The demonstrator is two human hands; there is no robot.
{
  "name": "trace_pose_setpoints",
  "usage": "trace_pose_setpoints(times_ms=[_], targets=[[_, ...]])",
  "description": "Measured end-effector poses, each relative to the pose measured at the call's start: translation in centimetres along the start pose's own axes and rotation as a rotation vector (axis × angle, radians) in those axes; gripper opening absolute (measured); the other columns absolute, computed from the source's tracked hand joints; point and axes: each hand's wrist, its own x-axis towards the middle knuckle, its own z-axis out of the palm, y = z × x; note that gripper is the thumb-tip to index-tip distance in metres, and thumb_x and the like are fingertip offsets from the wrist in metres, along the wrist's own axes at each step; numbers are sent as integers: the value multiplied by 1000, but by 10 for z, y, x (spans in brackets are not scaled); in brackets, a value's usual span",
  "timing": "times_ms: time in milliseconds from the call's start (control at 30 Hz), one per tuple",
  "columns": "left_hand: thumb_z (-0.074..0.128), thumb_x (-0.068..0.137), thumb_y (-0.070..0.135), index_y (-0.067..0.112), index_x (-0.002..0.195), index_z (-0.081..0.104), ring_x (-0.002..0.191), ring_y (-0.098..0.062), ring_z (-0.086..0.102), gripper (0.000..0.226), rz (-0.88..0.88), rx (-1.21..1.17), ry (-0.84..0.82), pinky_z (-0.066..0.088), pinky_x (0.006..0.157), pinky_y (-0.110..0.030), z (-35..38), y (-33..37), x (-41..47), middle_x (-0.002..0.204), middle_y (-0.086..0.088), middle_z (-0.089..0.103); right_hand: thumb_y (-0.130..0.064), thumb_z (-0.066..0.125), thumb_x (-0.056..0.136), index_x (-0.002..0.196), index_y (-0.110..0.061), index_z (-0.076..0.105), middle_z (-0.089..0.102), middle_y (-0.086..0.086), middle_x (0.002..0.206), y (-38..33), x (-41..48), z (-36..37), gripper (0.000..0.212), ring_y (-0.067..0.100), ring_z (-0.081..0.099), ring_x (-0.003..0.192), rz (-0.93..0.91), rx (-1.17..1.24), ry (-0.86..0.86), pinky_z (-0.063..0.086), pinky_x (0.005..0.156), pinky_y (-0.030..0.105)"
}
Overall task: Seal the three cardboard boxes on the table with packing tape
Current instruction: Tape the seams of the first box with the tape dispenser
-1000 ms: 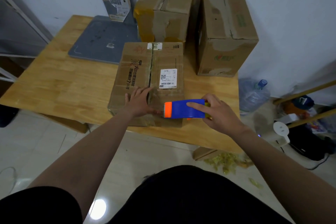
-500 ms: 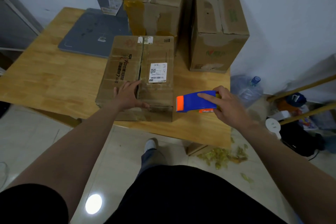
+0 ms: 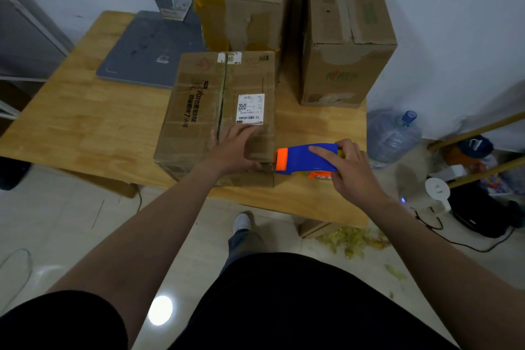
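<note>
head view: left hand [image 3: 233,150] lies flat on the near box [image 3: 199,111] at the tabletop [image 3: 85,122] edge, right hand [image 3: 352,176] grips the dispenser [image 3: 304,158] beside its corner, so the seal may start off the seam [image 3: 223,94] and run crooked.

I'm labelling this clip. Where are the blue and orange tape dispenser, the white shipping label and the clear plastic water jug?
Blue and orange tape dispenser [image 3: 298,158], head view, blue body.
White shipping label [image 3: 250,109], head view, sticker's middle.
Clear plastic water jug [image 3: 392,136], head view, side wall.
</note>
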Motion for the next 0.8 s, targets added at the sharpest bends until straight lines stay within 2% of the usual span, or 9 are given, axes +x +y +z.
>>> trace_pose_setpoints(times_ms=[167, 267, 333, 500, 633, 700, 800], targets=[[83, 72, 60, 43, 158, 22, 154, -28, 11, 106, 8, 42, 12, -4, 122, -65, -4, 3, 3, 164, 5, 22, -12, 60, 95, 150, -44, 37, 39, 5, 117, 0, 1, -1, 68, 25, 42, 107, 27, -6, -17, 36, 90, 42], [84, 73, 57, 39, 158, 22, 154, -26, 13, 106, 54, 56, 10, 2, 123, -64, -4, 15, 10, 164, 5, 25, -11, 59, 95, 149, -45, 37, 39, 5, 118, -2, 1, -2, 67, 26, 43, 107, 32, -4, -21, 37, 89, 44], [84, 77, 49, 38, 158, 23, 156, -22, 9, 103, 99, 89, -9, 7, 122, -66, -1, 22, 15, 167, 6, 23, -11, 58, 95, 149, -46, 38, 40, 5, 118, 0, 0, -2, 67, 26, 43, 108, 39, 3, -19, 37, 90, 46], [85, 77, 44, 35, 160, 17, 158, -20, -3, 108, 146, 127, -58, 0, 123, -65, -1, 33, 22, 169, 7, 18, -6, 58, 91, 149, -46, 37, 41, 4, 120, 1, 1, -1, 74, 26, 44, 110, 46, -10, -34, 36, 89, 45], [86, 75, 47, 32, 159, 23, 157, -23, 7, 106, 136, 70, -99, 5, 123, -64, -4, 32, 27, 167, 0, 24, -7, 58, 91, 149, -46, 36, 39, 3, 121, 5, 3, -1, 73, 25, 43, 111, 49, -8, -51, 34, 90, 43], [87, 72, 51, 33, 158, 26, 154, -22, 17, 108, 133, 71, -88, 10, 122, -65, -3, 34, 28, 164, 2, 28, -9, 58, 93, 149, -47, 36, 39, 2, 121, 7, 3, -1, 72, 24, 43, 111, 53, 6, -63, 32, 90, 41], [88, 70, 51, 35, 157, 30, 151, -19, 20, 106, 134, 71, -54, 12, 123, -58, 0, 33, 29, 161, 8, 29, -10, 57, 93, 149, -46, 36, 38, 1, 119, 8, 5, -2, 70, 23, 42, 111, 46, 20, -67, 31, 89, 39]])
